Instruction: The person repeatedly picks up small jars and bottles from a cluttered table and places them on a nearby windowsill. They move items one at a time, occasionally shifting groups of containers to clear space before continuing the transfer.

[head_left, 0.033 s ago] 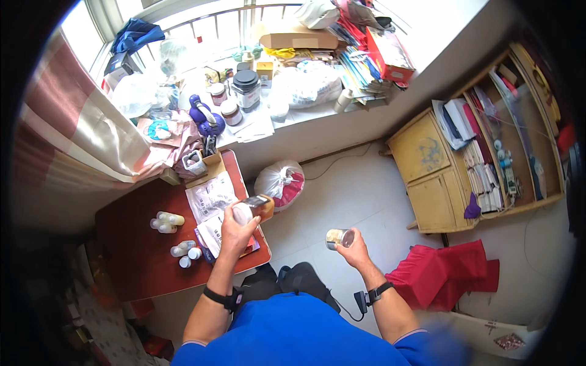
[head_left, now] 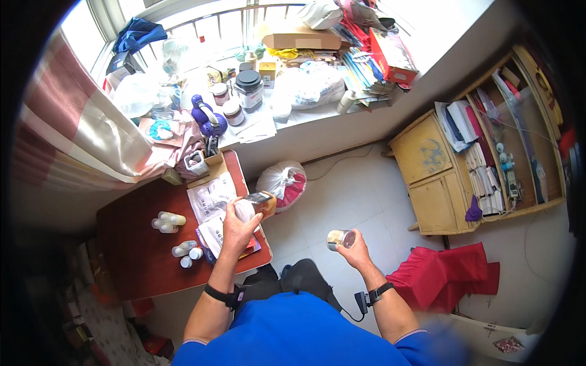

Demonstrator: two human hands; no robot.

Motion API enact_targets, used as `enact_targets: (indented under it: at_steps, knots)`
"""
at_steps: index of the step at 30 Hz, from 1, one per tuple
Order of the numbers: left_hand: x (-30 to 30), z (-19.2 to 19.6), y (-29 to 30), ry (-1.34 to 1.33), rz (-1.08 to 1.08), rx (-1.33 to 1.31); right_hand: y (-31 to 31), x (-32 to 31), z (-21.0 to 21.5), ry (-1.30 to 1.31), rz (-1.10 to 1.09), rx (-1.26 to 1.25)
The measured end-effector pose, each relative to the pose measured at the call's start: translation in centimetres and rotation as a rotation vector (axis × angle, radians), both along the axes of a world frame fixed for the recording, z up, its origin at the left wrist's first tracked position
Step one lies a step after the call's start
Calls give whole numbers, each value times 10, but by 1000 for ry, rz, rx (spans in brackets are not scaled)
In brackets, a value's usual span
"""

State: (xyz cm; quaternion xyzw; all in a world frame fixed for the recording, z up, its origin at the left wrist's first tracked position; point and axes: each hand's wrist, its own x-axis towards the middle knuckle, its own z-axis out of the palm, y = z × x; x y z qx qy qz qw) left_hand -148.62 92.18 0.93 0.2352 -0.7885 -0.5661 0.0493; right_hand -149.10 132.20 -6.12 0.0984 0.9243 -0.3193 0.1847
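Observation:
My left hand [head_left: 237, 227] grips a brown bottle with a white cap end [head_left: 256, 204], tipped on its side above the edge of the red-brown table [head_left: 131, 256]. My right hand [head_left: 354, 249] holds a small clear glass jar [head_left: 339, 238] out over the tiled floor, apart from the bottle. Both wrists wear dark bands. Papers and a booklet [head_left: 212, 198] lie on the table just under my left hand.
Several small white bottles [head_left: 170, 221] lie on the table. A tied plastic bag [head_left: 282, 182] sits on the floor by the table. The windowsill carries jars [head_left: 248, 89], boxes and bags. A yellow cabinet [head_left: 428, 177] and a red cloth [head_left: 452, 276] are to the right.

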Motion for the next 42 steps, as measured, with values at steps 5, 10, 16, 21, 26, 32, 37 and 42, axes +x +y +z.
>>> enact_targets:
  at_steps: [5, 10, 16, 21, 26, 32, 37, 42]
  knots:
    - [-52, 5, -10, 69, 12, -63, -8, -47, -16, -103, 12, -61]
    - [-134, -17, -10, -5, 97, -202, -16, -128, -46, -105, 191, -58]
    - [-260, -41, -11, -102, 206, -323, -11, -254, -80, -192, 381, -43]
    - [-376, -74, -22, -101, 199, -546, 18, -340, -91, -192, 424, -23]
    - [-459, -121, -32, -344, 227, -620, 59, -375, -102, -273, 356, 3]
    - [-485, -172, -24, -366, 282, -649, 94, -372, -108, -393, 326, 30]
    - [-478, -183, -14, -320, 301, -677, 85, -378, -113, -353, 350, 3]
    - [-453, -176, -8, -345, 304, -650, 34, -423, -107, -266, 383, -78]
